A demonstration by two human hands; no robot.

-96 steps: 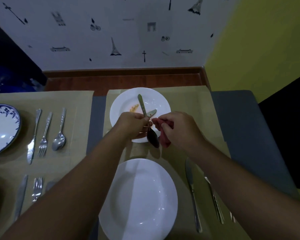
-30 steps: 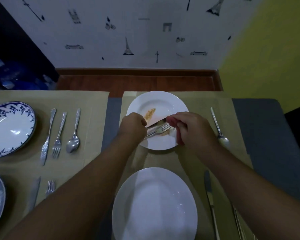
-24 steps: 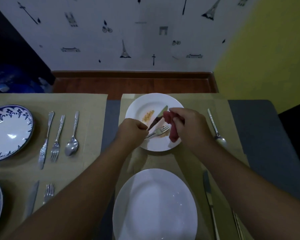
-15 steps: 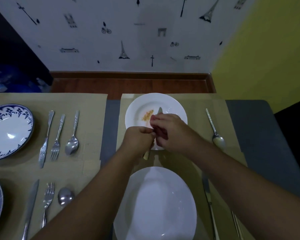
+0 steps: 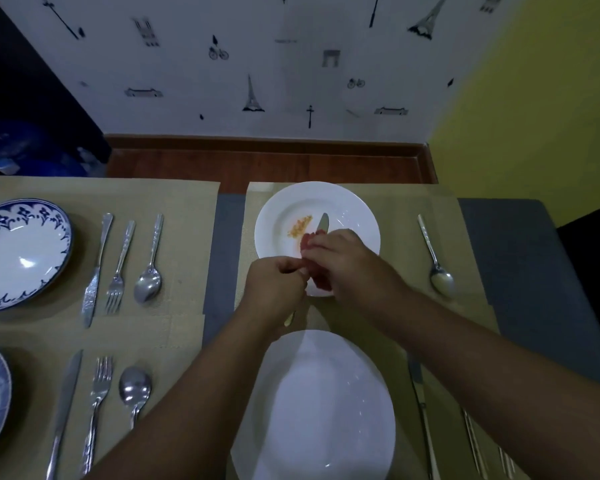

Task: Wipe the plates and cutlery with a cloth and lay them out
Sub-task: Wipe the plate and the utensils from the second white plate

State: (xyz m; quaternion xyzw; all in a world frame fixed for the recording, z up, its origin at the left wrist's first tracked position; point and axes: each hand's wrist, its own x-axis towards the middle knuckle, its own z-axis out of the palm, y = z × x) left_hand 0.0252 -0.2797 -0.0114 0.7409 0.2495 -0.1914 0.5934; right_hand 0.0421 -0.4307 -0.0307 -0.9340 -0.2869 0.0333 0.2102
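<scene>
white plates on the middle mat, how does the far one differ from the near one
The far white plate carries orange crumbs; the near white plate shows none. A knife and red cloth are held over the far white plate, only forearms over the near white plate. Both are round, white, on one tan mat.

Red cloth (image 5: 317, 268) — white plate (image 5: 354, 216).

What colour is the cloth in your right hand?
Red; the cloth shows best in the head view, bunched in the right hand over the knife.
</scene>
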